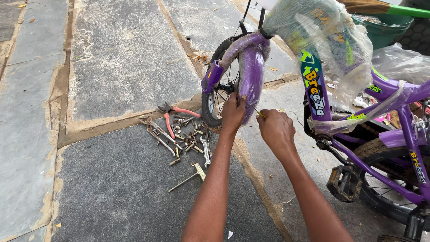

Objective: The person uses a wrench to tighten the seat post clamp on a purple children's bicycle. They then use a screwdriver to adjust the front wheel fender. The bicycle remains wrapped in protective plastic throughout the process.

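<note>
The left hand (pixel 233 112) grips the purple front mudguard (pixel 251 67) over the front wheel (pixel 214 101); the right hand (pixel 275 127) pinches a thin tool (pixel 256 110) against it. Best to brace the mudguard firmly and keep the tool square to its fastening.

This looks like an outdoor repair spot, perhaps the pavement outside a cycle shop. The ground is large grey stone paving slabs (pixel 121 58) with sandy joints. Loose metal spanners and bolts (pixel 188 139) and red-handled pliers (pixel 172 117) lie scattered beside a small purple bicycle partly wrapped in clear plastic (pixel 354 112).
</note>
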